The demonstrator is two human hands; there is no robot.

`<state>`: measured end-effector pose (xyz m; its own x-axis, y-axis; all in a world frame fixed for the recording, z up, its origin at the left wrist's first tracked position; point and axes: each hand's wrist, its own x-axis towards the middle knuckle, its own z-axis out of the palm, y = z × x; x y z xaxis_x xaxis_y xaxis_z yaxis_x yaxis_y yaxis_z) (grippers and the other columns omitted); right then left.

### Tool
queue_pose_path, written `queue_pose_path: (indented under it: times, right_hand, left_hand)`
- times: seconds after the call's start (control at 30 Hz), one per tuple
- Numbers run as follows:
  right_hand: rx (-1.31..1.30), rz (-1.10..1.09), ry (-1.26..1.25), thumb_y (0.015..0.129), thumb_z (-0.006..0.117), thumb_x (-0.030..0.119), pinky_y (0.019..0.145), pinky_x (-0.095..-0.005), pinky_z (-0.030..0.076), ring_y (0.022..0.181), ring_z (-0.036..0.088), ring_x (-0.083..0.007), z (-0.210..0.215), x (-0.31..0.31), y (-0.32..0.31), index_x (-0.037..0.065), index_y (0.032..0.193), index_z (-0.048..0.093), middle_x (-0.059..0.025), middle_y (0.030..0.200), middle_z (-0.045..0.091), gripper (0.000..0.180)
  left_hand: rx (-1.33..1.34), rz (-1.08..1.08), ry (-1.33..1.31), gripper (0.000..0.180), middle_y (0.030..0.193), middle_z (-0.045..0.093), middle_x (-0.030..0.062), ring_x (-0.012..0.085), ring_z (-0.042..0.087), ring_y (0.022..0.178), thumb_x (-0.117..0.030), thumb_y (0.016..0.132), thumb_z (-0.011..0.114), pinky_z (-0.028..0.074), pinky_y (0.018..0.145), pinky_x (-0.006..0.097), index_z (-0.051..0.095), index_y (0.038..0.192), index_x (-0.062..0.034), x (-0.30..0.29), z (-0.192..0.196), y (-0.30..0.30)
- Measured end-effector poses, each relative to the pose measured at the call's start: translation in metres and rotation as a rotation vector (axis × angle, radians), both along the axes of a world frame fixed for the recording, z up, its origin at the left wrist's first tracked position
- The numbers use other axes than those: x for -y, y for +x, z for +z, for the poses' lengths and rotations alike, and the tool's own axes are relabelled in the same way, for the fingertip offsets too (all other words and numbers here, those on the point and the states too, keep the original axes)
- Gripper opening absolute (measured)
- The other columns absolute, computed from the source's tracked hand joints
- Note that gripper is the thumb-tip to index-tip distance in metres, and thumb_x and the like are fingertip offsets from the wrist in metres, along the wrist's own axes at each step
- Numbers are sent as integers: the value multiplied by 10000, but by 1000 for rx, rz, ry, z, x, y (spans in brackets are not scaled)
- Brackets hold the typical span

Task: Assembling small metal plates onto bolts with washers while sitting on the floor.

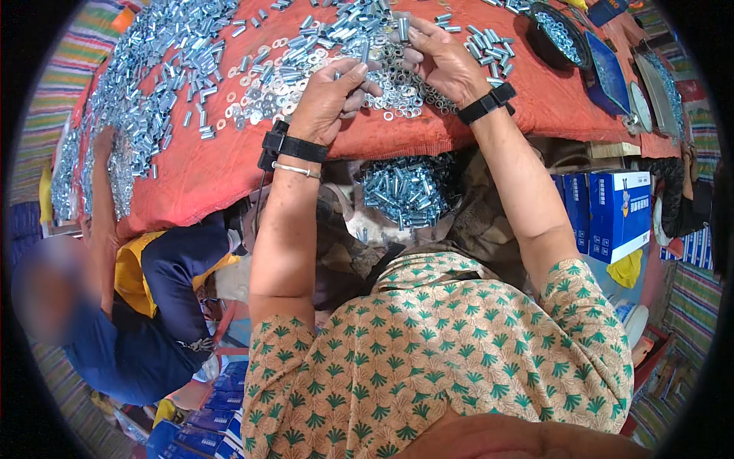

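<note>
Both my hands are raised over the near edge of a red cloth-covered table (405, 131). My left hand (330, 96) is closed, thumb and forefinger pinching a small shiny metal sleeve (365, 52) that stands upright from the fingertips. In my right hand (449, 67), another metal sleeve (404, 30) is held upright between thumb and fingers. Beneath and between the hands lie flat washers (290, 80) and darker ring washers (401, 76). Loose metal sleeves (352, 27) are heaped just beyond.
A large pile of sleeves (164, 65) spreads across the table's left. Below the edge, a container of assembled metal pieces (409, 191) sits before me. At right are a black bowl (539, 47), a blue tray (608, 80) and blue boxes (612, 214). A co-worker's arm (102, 191) reaches in at left.
</note>
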<state>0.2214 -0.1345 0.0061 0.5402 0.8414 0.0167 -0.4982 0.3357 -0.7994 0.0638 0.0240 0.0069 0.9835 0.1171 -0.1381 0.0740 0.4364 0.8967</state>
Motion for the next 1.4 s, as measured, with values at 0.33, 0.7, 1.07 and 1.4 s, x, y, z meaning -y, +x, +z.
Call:
queue_pose_path:
  times: [0.33, 0.7, 1.07, 1.4]
  right_hand:
    - [88, -74, -55, 957, 543, 123, 548, -178, 369, 583, 397, -35, 5, 9, -12, 53, 1236, 507, -66, 1074, 640, 290]
    - [176, -36, -22, 940, 571, 134, 563, -170, 430, 604, 452, -45, 5, 5, -18, 54, 1223, 490, -127, 1102, 645, 305]
    - [158, 6, 24, 936, 571, 133, 587, -178, 479, 600, 485, -49, 4, 4, -18, 63, 1198, 491, -148, 1125, 637, 282]
    - [134, -41, 99, 941, 563, 119, 610, -189, 487, 635, 511, -56, 4, 4, -15, 60, 1217, 521, -76, 1056, 629, 286]
  left_hand:
    - [-60, -44, 3, 241, 712, 607, 27, 6, 334, 457, -176, 951, 559, 228, 388, 161, 601, 1090, 17, 17, 5, 2]
    - [-54, -33, 26, 228, 706, 586, 11, 3, 320, 445, -172, 948, 562, 209, 383, 162, 616, 1066, 16, 18, 0, 4]
    - [-61, 4, 0, 215, 667, 573, 11, 9, 319, 439, -142, 937, 576, 208, 387, 169, 638, 1048, 32, 17, 5, 0]
    - [-67, 4, 31, 224, 657, 569, 7, 7, 321, 430, -143, 935, 581, 211, 376, 168, 633, 1058, 36, 15, 6, -2]
